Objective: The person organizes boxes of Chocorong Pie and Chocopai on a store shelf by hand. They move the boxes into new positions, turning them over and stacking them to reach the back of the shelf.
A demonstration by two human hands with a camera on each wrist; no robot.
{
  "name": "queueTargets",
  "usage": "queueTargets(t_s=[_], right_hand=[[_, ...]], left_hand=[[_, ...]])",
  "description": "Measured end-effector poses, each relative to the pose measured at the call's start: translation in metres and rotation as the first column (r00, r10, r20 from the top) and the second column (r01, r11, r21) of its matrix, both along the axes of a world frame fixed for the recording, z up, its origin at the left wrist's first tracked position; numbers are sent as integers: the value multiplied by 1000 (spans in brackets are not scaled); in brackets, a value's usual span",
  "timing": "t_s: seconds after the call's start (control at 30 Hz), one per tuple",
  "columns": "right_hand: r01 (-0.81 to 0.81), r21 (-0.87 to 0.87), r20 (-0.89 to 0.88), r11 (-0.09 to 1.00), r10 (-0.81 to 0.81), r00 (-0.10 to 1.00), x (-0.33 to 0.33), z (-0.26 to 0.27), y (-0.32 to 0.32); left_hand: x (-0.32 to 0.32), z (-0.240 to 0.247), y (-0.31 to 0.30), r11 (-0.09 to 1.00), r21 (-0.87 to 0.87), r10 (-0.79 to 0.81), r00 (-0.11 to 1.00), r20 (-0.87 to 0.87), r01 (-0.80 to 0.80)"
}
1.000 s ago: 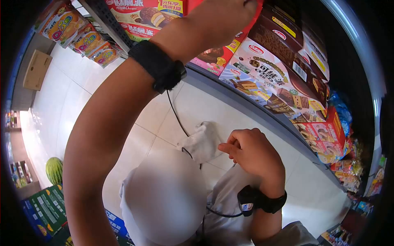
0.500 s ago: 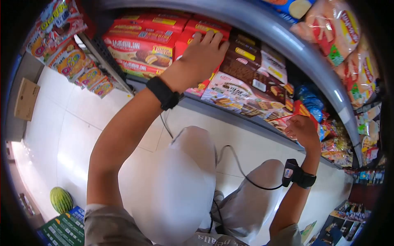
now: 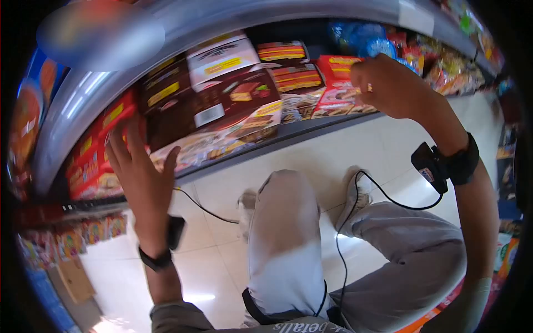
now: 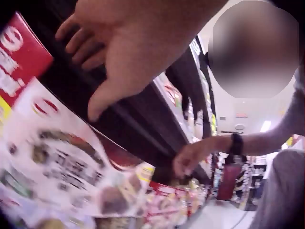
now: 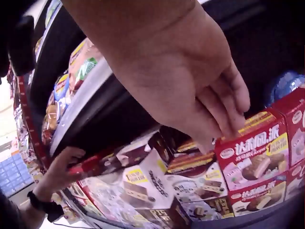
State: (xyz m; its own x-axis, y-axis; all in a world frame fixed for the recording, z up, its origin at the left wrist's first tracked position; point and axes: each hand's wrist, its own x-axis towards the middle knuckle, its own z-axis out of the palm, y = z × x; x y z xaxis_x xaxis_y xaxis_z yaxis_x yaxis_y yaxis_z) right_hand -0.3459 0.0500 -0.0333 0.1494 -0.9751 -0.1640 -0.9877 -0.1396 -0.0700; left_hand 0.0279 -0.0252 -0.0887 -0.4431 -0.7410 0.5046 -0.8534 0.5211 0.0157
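My left hand is spread with its fingers apart, over the left part of a low shelf, close to red snack boxes and a dark brown box. In the left wrist view this hand hangs above a white pie box, and nothing is gripped in it. My right hand reaches over the right part of the shelf, its fingers loosely bent. From the right wrist, its fingertips show right at the top edge of a red pie box in a stacked row.
A rounded grey shelf edge curves over the boxes. Blue wrapped packs and bagged snacks lie farther right. Below are the tiled floor, my knees and a black cable. Hanging snack packs are at the left.
The head view has swung to the right along the shelf. My left hand has left the red box tops and its fingers have spread. My right hand has risen from my lap to the red boxes.
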Motion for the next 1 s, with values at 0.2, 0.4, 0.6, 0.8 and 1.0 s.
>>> queueTargets(t_s=[0.2, 0.4, 0.6, 0.8, 1.0], right_hand=[[19, -335, 61, 942, 2, 998, -34, -54, -15], [-87, -412, 210, 907, 187, 960, -43, -45, -31], [-147, -135, 198, 980, 172, 965, -12, -47, -63], [-156, -144, 97, 977, 171, 980, 20, -62, -73], [-151, -94, 44, 984, 156, 987, 40, -84, -77]], left_hand=[[-133, -33, 59, 895, 247, -319, 920, -227, 371], [-169, -53, 74, 539, 786, -74, 947, -314, 303], [-198, -76, 89, 184, 779, 407, 675, -616, 600], [-208, -112, 64, 126, 489, 893, 116, -435, 863], [-214, -167, 61, 253, 443, 953, -144, -266, 860]])
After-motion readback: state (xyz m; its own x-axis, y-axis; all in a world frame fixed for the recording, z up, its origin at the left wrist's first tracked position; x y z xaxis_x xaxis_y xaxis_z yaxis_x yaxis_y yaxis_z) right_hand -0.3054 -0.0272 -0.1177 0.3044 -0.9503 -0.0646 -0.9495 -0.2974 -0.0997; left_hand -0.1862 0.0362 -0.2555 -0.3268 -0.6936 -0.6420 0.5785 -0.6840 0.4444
